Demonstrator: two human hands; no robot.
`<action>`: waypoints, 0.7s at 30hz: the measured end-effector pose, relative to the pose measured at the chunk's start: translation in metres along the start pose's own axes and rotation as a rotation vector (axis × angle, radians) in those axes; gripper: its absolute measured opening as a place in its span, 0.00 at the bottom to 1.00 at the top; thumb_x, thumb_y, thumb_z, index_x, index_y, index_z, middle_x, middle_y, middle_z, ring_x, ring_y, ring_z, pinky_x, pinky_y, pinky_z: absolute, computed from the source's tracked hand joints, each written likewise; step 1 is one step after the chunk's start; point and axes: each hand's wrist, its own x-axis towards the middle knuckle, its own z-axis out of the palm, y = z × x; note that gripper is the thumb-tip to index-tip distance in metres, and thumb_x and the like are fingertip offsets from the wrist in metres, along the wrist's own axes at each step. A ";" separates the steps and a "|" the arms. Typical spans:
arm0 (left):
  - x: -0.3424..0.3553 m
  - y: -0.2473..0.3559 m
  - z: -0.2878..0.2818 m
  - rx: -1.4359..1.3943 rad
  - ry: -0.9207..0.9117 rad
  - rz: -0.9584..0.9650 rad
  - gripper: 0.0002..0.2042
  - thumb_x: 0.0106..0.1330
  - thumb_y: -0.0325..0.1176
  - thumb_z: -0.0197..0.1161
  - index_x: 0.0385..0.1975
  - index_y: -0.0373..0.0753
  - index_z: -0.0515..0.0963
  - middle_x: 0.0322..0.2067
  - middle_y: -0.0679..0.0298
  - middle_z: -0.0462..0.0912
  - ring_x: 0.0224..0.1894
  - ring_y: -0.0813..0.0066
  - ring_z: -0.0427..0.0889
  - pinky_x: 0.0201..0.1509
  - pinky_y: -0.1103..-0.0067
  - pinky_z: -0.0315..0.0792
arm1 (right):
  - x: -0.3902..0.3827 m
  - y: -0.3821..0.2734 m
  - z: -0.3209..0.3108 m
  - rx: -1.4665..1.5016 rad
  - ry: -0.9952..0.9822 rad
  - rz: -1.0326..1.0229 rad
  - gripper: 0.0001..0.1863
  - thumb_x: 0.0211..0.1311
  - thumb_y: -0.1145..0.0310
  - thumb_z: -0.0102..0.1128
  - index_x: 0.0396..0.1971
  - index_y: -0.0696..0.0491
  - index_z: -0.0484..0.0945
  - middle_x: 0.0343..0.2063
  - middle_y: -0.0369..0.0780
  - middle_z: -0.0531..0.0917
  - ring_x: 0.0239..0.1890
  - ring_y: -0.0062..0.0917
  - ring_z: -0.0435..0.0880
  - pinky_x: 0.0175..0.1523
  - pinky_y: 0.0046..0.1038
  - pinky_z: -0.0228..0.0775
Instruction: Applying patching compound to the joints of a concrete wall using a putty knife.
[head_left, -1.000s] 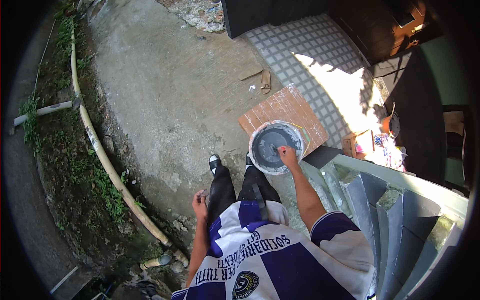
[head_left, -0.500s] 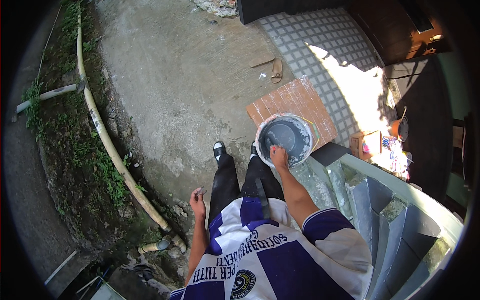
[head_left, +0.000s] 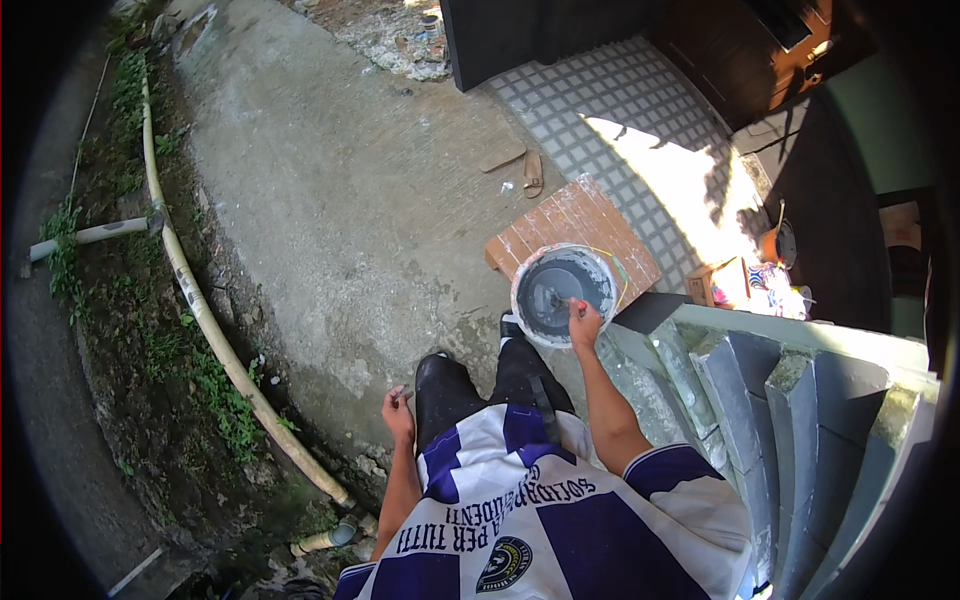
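A round bucket (head_left: 523,318) with a whitish, smeared rim and wall holds wet grey paste (head_left: 552,300). My right hand (head_left: 586,325) is closed round the red handle of a small tool (head_left: 582,306) over the bucket's near right side. The tool's far end points into the bucket; its shape is too small and smeared to tell. Beside my left thigh hangs my left hand (head_left: 397,415), its fingers curled around a small greyish thing (head_left: 402,393) of a kind I cannot make out.
The bucket stands on a low brown slatted wooden table (head_left: 590,215). Sandals (head_left: 533,172) lie on the concrete beyond it. Grey angular slabs (head_left: 740,400) rise at the right. A long pale pipe (head_left: 215,330) runs along the weedy bank at the left. Tiled floor (head_left: 560,95) lies farther off.
My right hand has shifted right and drawn slightly back across the bucket with the red-handled tool. The view has moved, and one foot is now mostly hidden behind my knee. My left hand stays low.
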 end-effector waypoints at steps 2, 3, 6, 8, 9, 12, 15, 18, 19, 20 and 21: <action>0.017 0.000 -0.009 -0.002 -0.017 0.005 0.09 0.58 0.18 0.48 0.37 0.32 0.72 0.34 0.61 0.78 0.37 0.74 0.78 0.45 0.81 0.70 | 0.000 -0.006 -0.023 0.312 0.070 0.132 0.16 0.60 0.58 0.52 0.22 0.56 0.74 0.16 0.38 0.75 0.16 0.23 0.73 0.22 0.26 0.63; 0.023 0.000 -0.009 -0.003 -0.052 0.026 0.10 0.58 0.18 0.48 0.37 0.32 0.72 0.34 0.61 0.78 0.37 0.73 0.78 0.44 0.80 0.70 | -0.001 -0.006 -0.039 0.624 0.099 0.248 0.15 0.61 0.57 0.52 0.23 0.54 0.73 0.16 0.35 0.74 0.15 0.19 0.70 0.21 0.22 0.60; 0.041 -0.010 -0.023 0.031 -0.197 0.051 0.09 0.58 0.18 0.47 0.37 0.32 0.72 0.34 0.60 0.77 0.36 0.72 0.78 0.44 0.80 0.70 | -0.014 -0.026 -0.082 1.226 0.200 0.334 0.12 0.61 0.56 0.52 0.27 0.49 0.69 0.19 0.33 0.74 0.17 0.19 0.70 0.23 0.21 0.60; 0.056 -0.026 -0.047 -0.004 -0.282 0.055 0.09 0.59 0.18 0.46 0.36 0.31 0.71 0.36 0.58 0.76 0.39 0.70 0.77 0.44 0.78 0.73 | -0.041 -0.064 -0.102 1.363 0.260 0.314 0.13 0.58 0.55 0.54 0.27 0.47 0.66 0.20 0.33 0.72 0.20 0.19 0.69 0.26 0.21 0.61; 0.065 -0.034 -0.056 -0.011 -0.322 0.063 0.08 0.59 0.17 0.45 0.35 0.31 0.71 0.37 0.58 0.75 0.39 0.70 0.77 0.44 0.76 0.74 | -0.053 -0.071 -0.112 1.482 0.284 0.306 0.13 0.59 0.55 0.54 0.26 0.47 0.65 0.20 0.34 0.72 0.21 0.20 0.69 0.27 0.21 0.61; 0.070 -0.029 -0.063 -0.047 -0.420 0.097 0.08 0.59 0.17 0.45 0.35 0.31 0.71 0.36 0.59 0.75 0.38 0.71 0.76 0.42 0.75 0.75 | -0.094 -0.071 -0.142 1.655 0.440 0.252 0.13 0.59 0.54 0.54 0.31 0.46 0.64 0.23 0.36 0.72 0.23 0.22 0.70 0.30 0.20 0.63; 0.085 -0.041 -0.082 0.019 -0.565 0.046 0.08 0.59 0.16 0.45 0.35 0.31 0.71 0.35 0.59 0.75 0.37 0.72 0.76 0.41 0.75 0.76 | -0.147 -0.081 -0.171 1.790 0.578 0.160 0.18 0.60 0.53 0.52 0.34 0.54 0.68 0.27 0.37 0.71 0.29 0.22 0.69 0.32 0.20 0.64; 0.100 -0.044 -0.088 0.071 -0.760 0.020 0.08 0.58 0.16 0.45 0.34 0.31 0.71 0.35 0.58 0.74 0.38 0.70 0.76 0.41 0.73 0.77 | -0.203 -0.076 -0.192 1.900 0.697 0.033 0.17 0.61 0.55 0.51 0.35 0.56 0.68 0.29 0.38 0.71 0.30 0.22 0.69 0.33 0.20 0.66; 0.107 -0.046 -0.092 0.089 -0.755 -0.021 0.08 0.58 0.15 0.45 0.33 0.31 0.71 0.35 0.58 0.74 0.38 0.69 0.76 0.40 0.72 0.77 | -0.225 -0.080 -0.199 1.927 0.694 -0.016 0.16 0.62 0.58 0.49 0.36 0.58 0.67 0.30 0.39 0.71 0.30 0.23 0.69 0.34 0.19 0.67; 0.112 -0.046 -0.090 0.110 -0.758 -0.061 0.08 0.58 0.15 0.45 0.33 0.31 0.71 0.35 0.57 0.74 0.38 0.68 0.77 0.39 0.71 0.78 | -0.245 -0.073 -0.206 1.929 0.764 -0.049 0.16 0.62 0.58 0.49 0.36 0.58 0.67 0.30 0.39 0.71 0.30 0.23 0.69 0.34 0.19 0.67; 0.113 -0.045 -0.085 0.138 -0.820 -0.046 0.08 0.58 0.15 0.45 0.33 0.31 0.71 0.35 0.57 0.74 0.38 0.68 0.77 0.39 0.71 0.78 | -0.266 -0.063 -0.213 1.996 0.784 -0.056 0.15 0.62 0.59 0.49 0.35 0.58 0.68 0.30 0.41 0.72 0.29 0.23 0.70 0.34 0.19 0.66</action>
